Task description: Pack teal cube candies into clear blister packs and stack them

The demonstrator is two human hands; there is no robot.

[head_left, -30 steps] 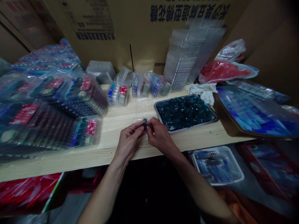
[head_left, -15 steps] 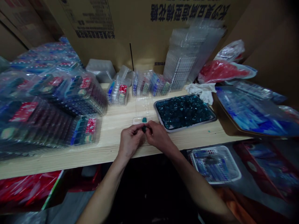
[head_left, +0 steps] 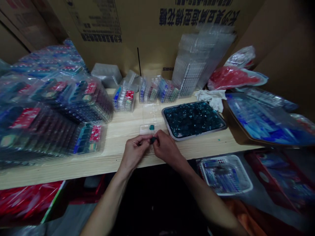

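My left hand (head_left: pixel 136 150) and my right hand (head_left: pixel 167 147) meet near the table's front edge, fingers closed. Between their fingertips they pinch a small dark teal piece (head_left: pixel 153 140), largely covered by the fingers. Just beyond sits a clear plastic blister tray (head_left: pixel 144 129), its near part hidden under my hands. One teal piece (head_left: pixel 152 127) lies in a compartment at its far side. To the right of my hands stands a grey-rimmed tray (head_left: pixel 182 138) heaped with shiny dark teal pieces (head_left: pixel 194 118).
Filled clear packs (head_left: pixel 86 98) are stacked on the left, with smaller stacks (head_left: pixel 124 98) at the back. Tall nested empty blisters (head_left: pixel 189 65) rise behind the teal tray. A white cloth (head_left: pixel 213 98) and a box of blue items (head_left: pixel 261 121) are on the right. Below hangs a white basket (head_left: pixel 246 190).
My fingertips have come slightly nearer to me, with the dark teal piece showing more between them. More of the clear blister tray is now uncovered.
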